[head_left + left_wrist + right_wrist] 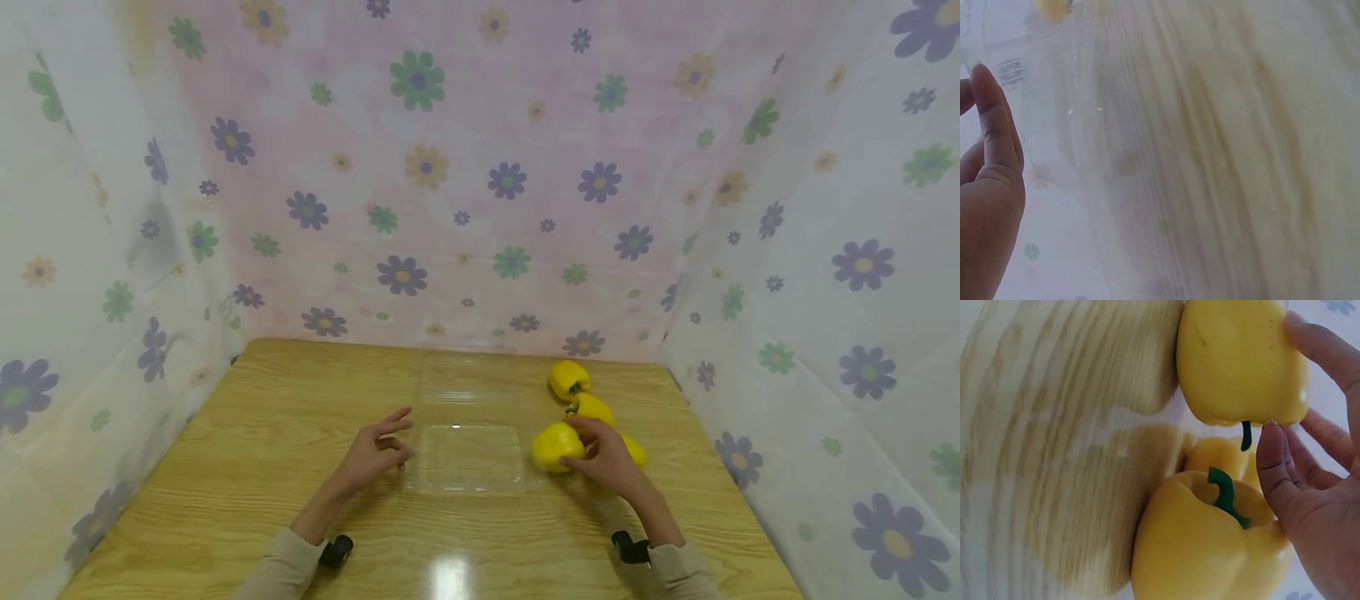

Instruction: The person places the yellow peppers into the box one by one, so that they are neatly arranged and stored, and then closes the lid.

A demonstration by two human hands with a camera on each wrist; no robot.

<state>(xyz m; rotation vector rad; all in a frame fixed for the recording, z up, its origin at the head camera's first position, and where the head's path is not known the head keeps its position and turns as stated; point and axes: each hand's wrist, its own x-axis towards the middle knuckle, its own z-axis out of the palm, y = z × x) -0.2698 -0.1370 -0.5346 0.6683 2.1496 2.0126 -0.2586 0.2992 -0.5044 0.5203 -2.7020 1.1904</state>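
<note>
A clear plastic clamshell container lies opened out, its lid (pixel 468 396) behind its base (pixel 468 490). My left hand (pixel 371 457) is at the base's left edge, thumb and forefinger pinching the rim there while the other fingers extend. In the left wrist view that hand (pixel 991 181) sits at the left, close to the see-through plastic. Right of the base, my right hand (pixel 609 458) grips a yellow bell pepper (pixel 553 447). The right wrist view shows this pepper (pixel 1241 362) on its side, green stem towards me, between thumb and fingers.
More yellow bell peppers lie on the right: one at the back (pixel 567 379), one in the middle (pixel 592 408) and one partly behind my right hand (pixel 636 451). Flowered cloth (pixel 465 200) encloses the wood-grain table (pixel 300 400) at the back and sides.
</note>
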